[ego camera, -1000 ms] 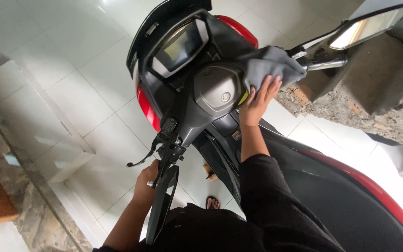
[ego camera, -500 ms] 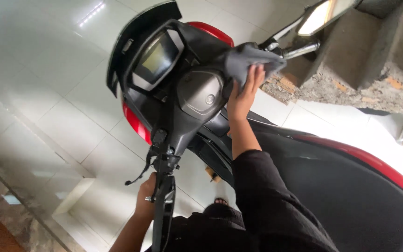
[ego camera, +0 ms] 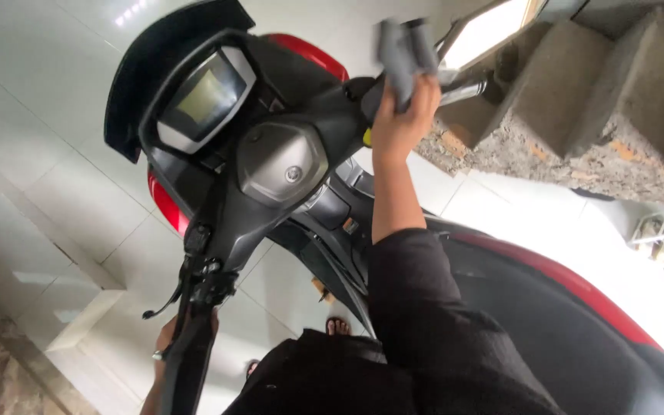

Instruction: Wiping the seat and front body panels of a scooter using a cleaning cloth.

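Gripping soft, light grey cloth bunched in right hand beside scooter handlebar, left hand mostly hidden behind mirror, grip unclear.

The right hand with its grey cloth is hemmed in: the mirror just above, rough concrete steps close behind, the instrument cluster opposite. Open white floor tiles lie beyond the scooter's front edge.
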